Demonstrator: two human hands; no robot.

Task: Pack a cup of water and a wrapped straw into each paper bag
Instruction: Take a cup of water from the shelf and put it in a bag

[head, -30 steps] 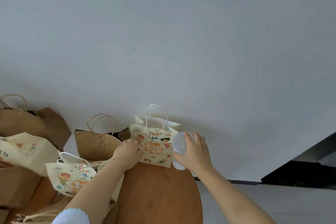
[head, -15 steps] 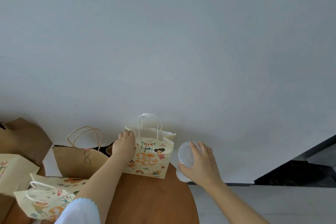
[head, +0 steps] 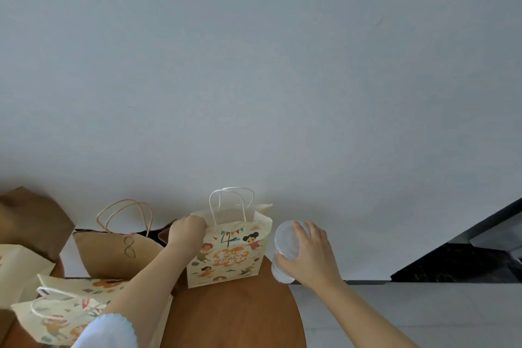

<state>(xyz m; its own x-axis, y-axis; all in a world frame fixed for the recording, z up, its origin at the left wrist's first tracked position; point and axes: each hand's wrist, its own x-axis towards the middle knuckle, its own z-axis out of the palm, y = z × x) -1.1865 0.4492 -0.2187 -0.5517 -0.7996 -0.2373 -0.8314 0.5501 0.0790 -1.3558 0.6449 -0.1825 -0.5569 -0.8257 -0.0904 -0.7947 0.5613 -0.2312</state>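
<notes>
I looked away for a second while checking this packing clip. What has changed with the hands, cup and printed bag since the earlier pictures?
The right hand carried the clear cup off to the right, from against the printed paper bag to clear of its side. The left hand shifted up from the bag's front to grip its top left corner. Unchanged: the cup is still held and outside the bag, and the bag stands upright on the round wooden table.

Printed paper bag (head: 230, 256) upright on the round table (head: 234, 316) by the wall, left hand (head: 187, 230) at its left top edge, cup (head: 285, 251) in right hand (head: 312, 256) just right, brown bag (head: 118, 253) left, more bags (head: 56, 316) front-left.
</notes>
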